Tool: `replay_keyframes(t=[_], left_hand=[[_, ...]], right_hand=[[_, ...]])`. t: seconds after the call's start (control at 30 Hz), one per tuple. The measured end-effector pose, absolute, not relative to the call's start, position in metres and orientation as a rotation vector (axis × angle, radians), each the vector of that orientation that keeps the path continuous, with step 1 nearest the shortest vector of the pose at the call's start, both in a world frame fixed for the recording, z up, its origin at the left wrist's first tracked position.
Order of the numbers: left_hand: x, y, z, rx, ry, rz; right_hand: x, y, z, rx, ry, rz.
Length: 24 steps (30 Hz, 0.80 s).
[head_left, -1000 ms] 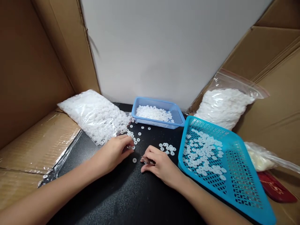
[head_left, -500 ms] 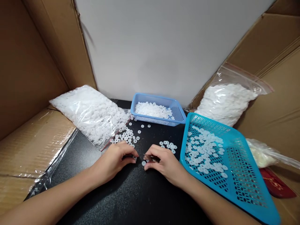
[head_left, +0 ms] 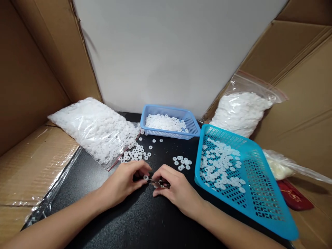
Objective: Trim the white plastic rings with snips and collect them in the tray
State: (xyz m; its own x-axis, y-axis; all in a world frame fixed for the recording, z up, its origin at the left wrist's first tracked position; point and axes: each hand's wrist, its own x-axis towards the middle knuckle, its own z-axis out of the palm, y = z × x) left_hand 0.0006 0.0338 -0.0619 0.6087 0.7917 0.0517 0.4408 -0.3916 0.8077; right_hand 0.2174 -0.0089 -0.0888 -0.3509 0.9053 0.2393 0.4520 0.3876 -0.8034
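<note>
Between thumb and fingers my left hand pinches a small white ring with a hole in its middle. My right hand is closed around a small shiny metal tool with pointed, blade-like tips, possibly small snips. Its tips point left and come right up to the ring; whether they touch it I cannot tell. Much of the tool is hidden by my fingers. Beyond my left hand lies a loose pile of white rings on the black tabletop. A smaller group of rings lies beyond my right hand.
A blue basket of white rings stands at the back. On the right is a larger turquoise basket with more rings. A clear bag of rings lies left; a filled zip bag leans back right. Cardboard flanks the table.
The tool in my right hand has come to the ring in my left, and more of it shows. A white ring no longer lies by my right fingertips. The view has shifted slightly.
</note>
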Motion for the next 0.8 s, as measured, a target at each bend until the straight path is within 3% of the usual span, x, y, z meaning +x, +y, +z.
replay_keyframes(t=[0.23,0.8], left_hand=[[0.012,0.018,-0.036,1.397,0.853,0.820],[0.020,0.004,-0.030,1.102,0.797,0.905]], right_hand=[[0.218,-0.016,-0.067,-1.058,-1.675,0.636],[0.214,-0.028,-0.052,-0.915,-1.720,0.635]])
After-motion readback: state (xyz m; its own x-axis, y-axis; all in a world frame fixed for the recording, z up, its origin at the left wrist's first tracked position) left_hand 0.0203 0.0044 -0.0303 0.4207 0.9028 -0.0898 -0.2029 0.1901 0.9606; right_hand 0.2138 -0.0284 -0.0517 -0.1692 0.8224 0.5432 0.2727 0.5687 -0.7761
